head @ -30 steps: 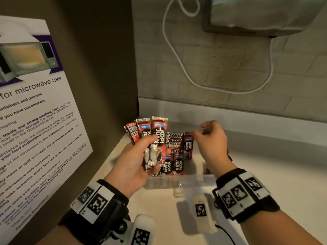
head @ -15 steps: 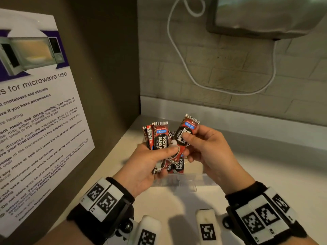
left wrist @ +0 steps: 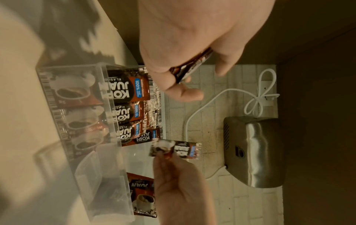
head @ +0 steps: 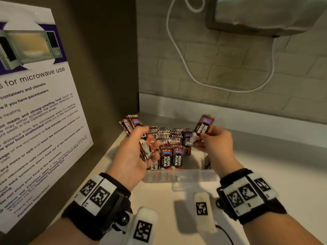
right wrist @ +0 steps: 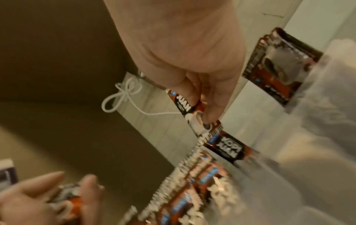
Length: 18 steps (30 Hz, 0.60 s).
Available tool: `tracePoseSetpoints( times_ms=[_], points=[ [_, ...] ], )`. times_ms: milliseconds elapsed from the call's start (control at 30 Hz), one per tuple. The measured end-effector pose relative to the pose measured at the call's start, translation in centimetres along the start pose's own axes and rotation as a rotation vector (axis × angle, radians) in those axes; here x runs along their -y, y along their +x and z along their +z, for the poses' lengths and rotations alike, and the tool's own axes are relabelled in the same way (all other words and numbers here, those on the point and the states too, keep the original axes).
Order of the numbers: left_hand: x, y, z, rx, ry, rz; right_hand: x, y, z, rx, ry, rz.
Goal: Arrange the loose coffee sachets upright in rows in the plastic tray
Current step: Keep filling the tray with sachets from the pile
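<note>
We hold one coffee sachet (head: pixel 203 127) in our right hand (head: pixel 215 147), thumb and fingertips (right wrist: pixel 212 112) clamped on its lower end near the printed cup, so the top tilts away over the far right part of the plastic tray (head: pixel 180 175). Our left hand (head: pixel 131 156) keeps a small bundle of sachets (head: pixel 134 128) fanned out, fingers curled round their lower halves with the thumb across the front; it hovers over the left end of the tray.

The tray sits on the pale counter (head: pixel 265 174) near its back left corner. Rows of sachets (head: pixel 169 140) already stand upright in the left and middle of the tray, crimped tops up. The right end is mostly bare, apart from one more sachet (left wrist: pixel 142 196) that leans against the tray's right wall.

We judge these packets to be very light, thin and floppy, with a slick foil skin: one alone will bend or slide flat if nothing props it. A pinch low on the body, as the right hand has now, seems best, since it lets the bottom edge go in first beside the last standing packet, which can then support it. The crimped ends are stiffer but narrow, and pinching there would leave the body swinging. The loose one by the right wall will want the same low pinch.
</note>
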State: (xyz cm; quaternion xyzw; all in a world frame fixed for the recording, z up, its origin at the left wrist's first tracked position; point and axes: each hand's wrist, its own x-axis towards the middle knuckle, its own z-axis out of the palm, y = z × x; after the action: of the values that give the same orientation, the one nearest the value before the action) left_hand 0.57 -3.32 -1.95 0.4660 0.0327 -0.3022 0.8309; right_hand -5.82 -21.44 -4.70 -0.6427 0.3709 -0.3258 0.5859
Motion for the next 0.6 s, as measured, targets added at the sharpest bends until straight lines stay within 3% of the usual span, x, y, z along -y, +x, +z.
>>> tracePoseSetpoints(
  times_ms=[200,333,600],
  points=[
    [-0.3,0.0,-0.4,-0.034,-0.005,0.008,-3.9,3.4,2.0,0.033,-0.374,0.111],
    [-0.3,0.1,-0.8,-0.072,0.045,0.030,-4.7,3.6,2.1,0.118,-0.353,0.159],
    [0.3,0.5,-0.8,-0.092,0.046,0.016,-7.1,5.7,3.1,0.043,-0.359,0.201]
  ],
)
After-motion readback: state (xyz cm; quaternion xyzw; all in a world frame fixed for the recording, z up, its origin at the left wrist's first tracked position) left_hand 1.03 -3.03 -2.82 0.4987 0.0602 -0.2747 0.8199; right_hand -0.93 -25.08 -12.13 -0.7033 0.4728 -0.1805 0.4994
